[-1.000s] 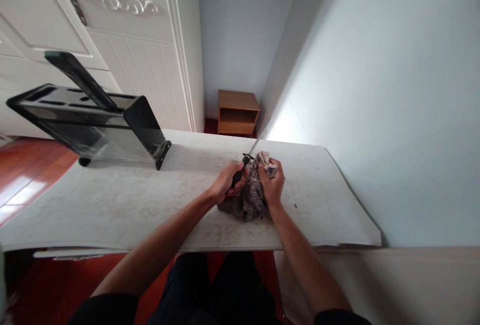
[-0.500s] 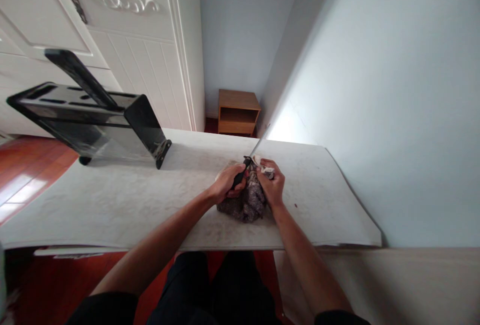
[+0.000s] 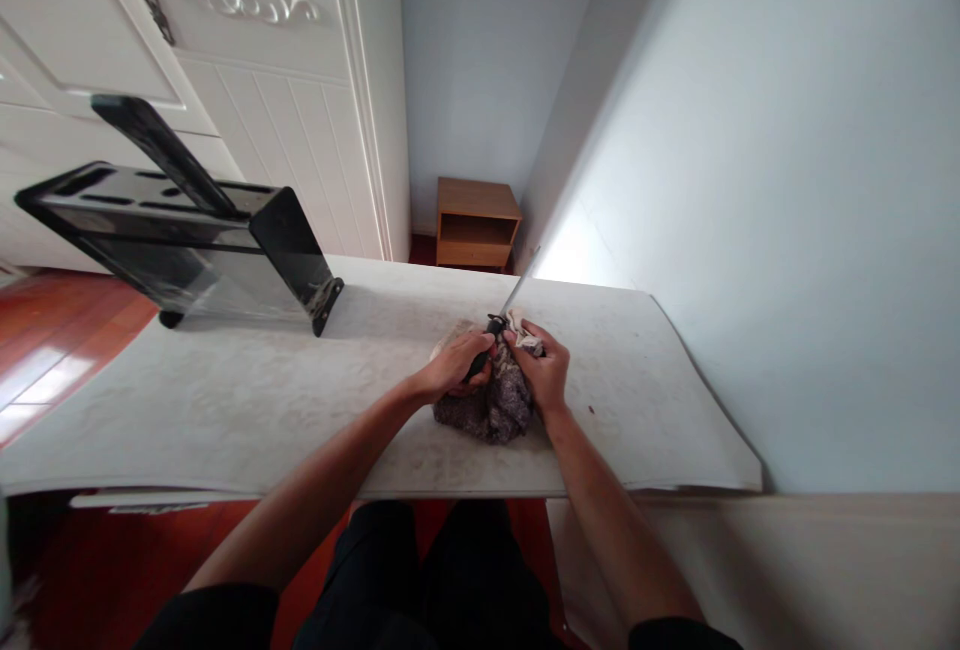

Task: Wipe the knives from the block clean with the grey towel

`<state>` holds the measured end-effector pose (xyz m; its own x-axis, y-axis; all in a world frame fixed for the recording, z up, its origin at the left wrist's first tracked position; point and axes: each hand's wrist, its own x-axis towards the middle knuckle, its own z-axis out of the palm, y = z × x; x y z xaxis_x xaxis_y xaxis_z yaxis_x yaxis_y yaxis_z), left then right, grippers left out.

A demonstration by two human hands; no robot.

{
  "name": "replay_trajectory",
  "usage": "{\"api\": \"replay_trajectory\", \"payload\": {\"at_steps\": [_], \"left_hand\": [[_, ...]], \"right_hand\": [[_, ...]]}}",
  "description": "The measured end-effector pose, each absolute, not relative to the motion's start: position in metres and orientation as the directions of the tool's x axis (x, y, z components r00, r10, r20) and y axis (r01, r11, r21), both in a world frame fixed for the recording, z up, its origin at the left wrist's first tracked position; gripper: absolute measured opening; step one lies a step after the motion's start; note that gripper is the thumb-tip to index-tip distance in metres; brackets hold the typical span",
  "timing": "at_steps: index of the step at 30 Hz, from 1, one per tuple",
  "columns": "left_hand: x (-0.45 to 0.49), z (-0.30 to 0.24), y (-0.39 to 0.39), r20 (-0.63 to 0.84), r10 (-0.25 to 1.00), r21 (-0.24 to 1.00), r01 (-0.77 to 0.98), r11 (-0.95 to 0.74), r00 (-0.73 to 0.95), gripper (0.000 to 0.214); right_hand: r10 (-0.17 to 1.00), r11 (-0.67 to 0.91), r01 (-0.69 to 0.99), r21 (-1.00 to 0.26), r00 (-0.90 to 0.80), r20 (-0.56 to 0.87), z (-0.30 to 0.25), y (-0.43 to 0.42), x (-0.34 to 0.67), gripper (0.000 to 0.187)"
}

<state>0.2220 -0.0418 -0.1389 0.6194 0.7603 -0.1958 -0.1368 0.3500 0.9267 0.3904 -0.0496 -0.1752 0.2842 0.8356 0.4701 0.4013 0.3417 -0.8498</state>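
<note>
My left hand (image 3: 451,362) is closed round the black handle of a sharpening steel (image 3: 517,292), whose thin metal rod points away toward the far edge of the white table (image 3: 360,360). A crumpled cloth (image 3: 501,412), speckled purple-brown with pale parts, lies bunched under both hands. My right hand (image 3: 546,370) pinches a pale fold of this cloth beside the steel's guard. Its thumb and fingertips are close to the top of the handle. Part of the handle is hidden by my left fingers.
A black-framed knife block (image 3: 217,280) with clear sides stands at the table's left, a thick black handle slanting up from it. Behind are a white cabinet (image 3: 285,130) and a small wooden nightstand (image 3: 477,196). A pale wall (image 3: 787,230) borders the right side.
My right thumb and fingertips have shifted slightly left, closer to the steel's handle, with the cloth fold. My left hand has barely moved on the handle.
</note>
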Motion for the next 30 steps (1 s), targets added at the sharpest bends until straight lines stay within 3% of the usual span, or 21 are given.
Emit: {"api": "replay_trajectory", "payload": {"at_steps": [10,20,30], "left_hand": [[0.222,-0.137,-0.042,-0.208,0.749,0.943,-0.074,0.323,0.629,0.027],[0.228,-0.142,-0.035,-0.235,0.792,0.901,-0.18,0.395,0.563,0.023],[0.226,-0.143,-0.035,-0.235,0.79,0.913,-0.149,0.379,0.566,0.026]], "right_hand": [[0.852,0.312,0.434,-0.845,0.266,0.451,-0.169,-0.051,0.387,0.03],[0.775,0.262,0.365,-0.893,0.472,0.42,-0.164,-0.05,0.385,0.031],[0.814,0.376,0.386,-0.843,0.298,0.499,-0.172,-0.047,0.384,0.034]]}}
